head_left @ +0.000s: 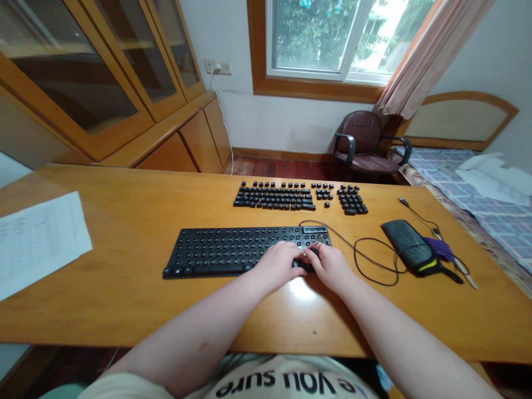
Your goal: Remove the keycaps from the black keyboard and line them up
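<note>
A black keyboard (220, 250) lies on the desk, most of its keycaps off and the switch posts bare; a few caps remain along its front row. Over its right end, my left hand (279, 264) rests with the fingers curled in. Close against it, my right hand (330, 267) pinches at the right-hand keys, thumb and fingertips together. Whatever lies between the fingers is hidden or too small to name. Beyond the keyboard, loose black keycaps (274, 198) sit in rows like a keyboard layout, with a number-pad group (352, 200) at the right.
Paper sheets (45, 238) lie on the left of the wooden desk (124, 221). The keyboard cable (376, 284) loops rightward to a dark grey pouch (405, 244) and a purple cloth (440, 249). Behind the desk are a chair (361, 136), a bed and a glass-door cabinet.
</note>
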A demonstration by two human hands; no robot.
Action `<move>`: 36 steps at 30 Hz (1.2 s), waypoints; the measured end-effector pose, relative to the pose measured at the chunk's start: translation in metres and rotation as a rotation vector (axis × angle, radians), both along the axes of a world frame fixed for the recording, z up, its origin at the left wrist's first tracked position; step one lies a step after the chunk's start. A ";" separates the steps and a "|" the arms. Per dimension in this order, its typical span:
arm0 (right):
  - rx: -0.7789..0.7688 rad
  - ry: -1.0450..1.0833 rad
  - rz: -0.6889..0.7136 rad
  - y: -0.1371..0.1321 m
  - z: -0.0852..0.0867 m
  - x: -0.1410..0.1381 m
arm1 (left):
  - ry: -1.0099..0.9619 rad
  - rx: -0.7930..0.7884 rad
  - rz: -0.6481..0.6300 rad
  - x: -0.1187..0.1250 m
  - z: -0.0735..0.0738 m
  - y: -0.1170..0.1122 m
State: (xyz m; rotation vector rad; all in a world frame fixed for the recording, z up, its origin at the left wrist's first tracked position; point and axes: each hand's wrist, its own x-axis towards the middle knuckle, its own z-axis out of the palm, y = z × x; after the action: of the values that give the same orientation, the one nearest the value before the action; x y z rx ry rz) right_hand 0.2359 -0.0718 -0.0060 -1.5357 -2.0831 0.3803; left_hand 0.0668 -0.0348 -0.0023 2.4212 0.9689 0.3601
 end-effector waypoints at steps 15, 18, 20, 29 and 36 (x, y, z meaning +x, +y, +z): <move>0.429 -0.174 0.291 -0.007 -0.003 0.003 | -0.012 0.002 0.018 0.000 -0.005 0.000; 0.419 -0.175 0.311 -0.006 -0.002 0.005 | -0.026 -0.004 0.022 0.000 -0.006 0.000; 0.432 -0.170 0.337 -0.005 -0.001 0.006 | -0.035 -0.006 0.024 -0.001 -0.006 0.000; 0.507 -0.158 0.273 -0.006 -0.003 0.004 | -0.029 0.017 0.010 0.000 -0.006 0.000; 0.495 -0.207 0.319 -0.005 -0.002 0.006 | -0.015 0.016 0.022 0.001 -0.005 -0.001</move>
State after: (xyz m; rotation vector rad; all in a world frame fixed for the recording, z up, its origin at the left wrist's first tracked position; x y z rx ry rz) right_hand 0.2424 -0.0773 -0.0078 -0.9897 -2.3569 -0.1886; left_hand 0.0679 -0.0359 -0.0074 2.4207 0.9899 0.3951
